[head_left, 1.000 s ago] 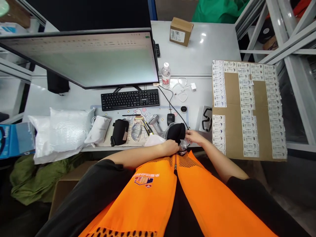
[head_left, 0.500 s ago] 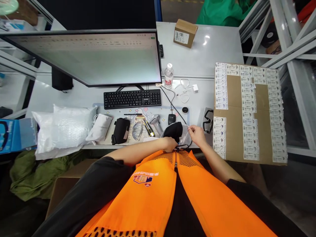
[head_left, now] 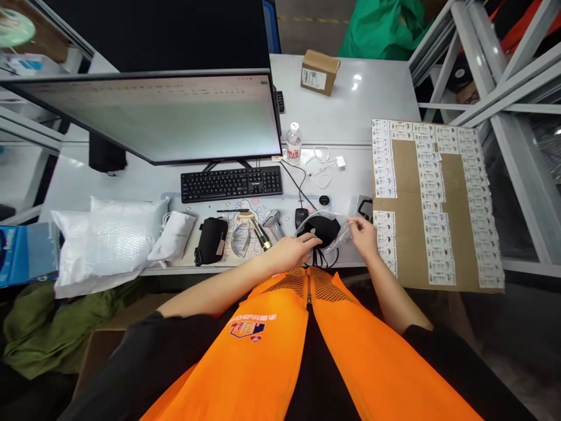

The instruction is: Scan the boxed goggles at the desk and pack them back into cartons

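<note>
A clear plastic bag (head_left: 344,234) lies at the desk's front edge, with a soft black item (head_left: 323,229) inside it and black cord (head_left: 325,257) hanging at its near side. At the bag's near left edge, against the black item, my left hand (head_left: 298,251) has its fingers closed; the exact grip is partly hidden. Thumb and fingers of my right hand (head_left: 363,234) pinch the bag's right edge and hold it out to the side. Just beyond the bag sit a computer mouse (head_left: 301,217) and a grey handheld scanner (head_left: 273,224).
Left of my hands are a yellow-black utility knife (head_left: 261,235), clear glasses (head_left: 240,238), a black case (head_left: 211,241), a grey pouch (head_left: 173,235) and white bubble mailers (head_left: 114,240). A keyboard (head_left: 231,183), monitor (head_left: 175,123) and bottle (head_left: 293,143) stand behind. A label-covered cardboard sheet (head_left: 407,204) overhangs the right.
My left hand has moved up from the bag's near side onto its left edge. The bag is spread wider, and my right hand has shifted slightly right with its edge.
</note>
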Demonstrator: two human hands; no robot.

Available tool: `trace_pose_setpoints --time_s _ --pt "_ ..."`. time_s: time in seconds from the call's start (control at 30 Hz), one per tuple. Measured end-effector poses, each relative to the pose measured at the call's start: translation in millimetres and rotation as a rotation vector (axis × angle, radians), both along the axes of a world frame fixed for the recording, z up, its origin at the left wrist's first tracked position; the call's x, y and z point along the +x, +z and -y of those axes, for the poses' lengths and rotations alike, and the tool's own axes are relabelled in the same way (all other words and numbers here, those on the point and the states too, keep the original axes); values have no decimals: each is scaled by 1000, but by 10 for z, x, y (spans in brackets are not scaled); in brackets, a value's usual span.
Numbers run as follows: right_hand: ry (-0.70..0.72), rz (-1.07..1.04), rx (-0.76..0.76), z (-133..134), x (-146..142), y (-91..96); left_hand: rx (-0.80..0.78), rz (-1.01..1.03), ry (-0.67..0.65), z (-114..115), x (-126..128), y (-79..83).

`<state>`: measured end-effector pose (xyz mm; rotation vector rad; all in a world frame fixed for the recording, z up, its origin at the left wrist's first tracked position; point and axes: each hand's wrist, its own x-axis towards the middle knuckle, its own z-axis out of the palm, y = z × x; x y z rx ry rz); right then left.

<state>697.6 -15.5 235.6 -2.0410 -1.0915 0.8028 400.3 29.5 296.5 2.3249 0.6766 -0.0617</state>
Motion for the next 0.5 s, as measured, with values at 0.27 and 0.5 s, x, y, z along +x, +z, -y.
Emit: trace_pose_setpoints --time_s 0.27,0.5 --pt "1 -335 -105 -70 19 -41 57 -164 152 -84 -147 -236" --pt "69 -356 -151 -38 -106 -31 -21 -306 90 -18 221 -384"
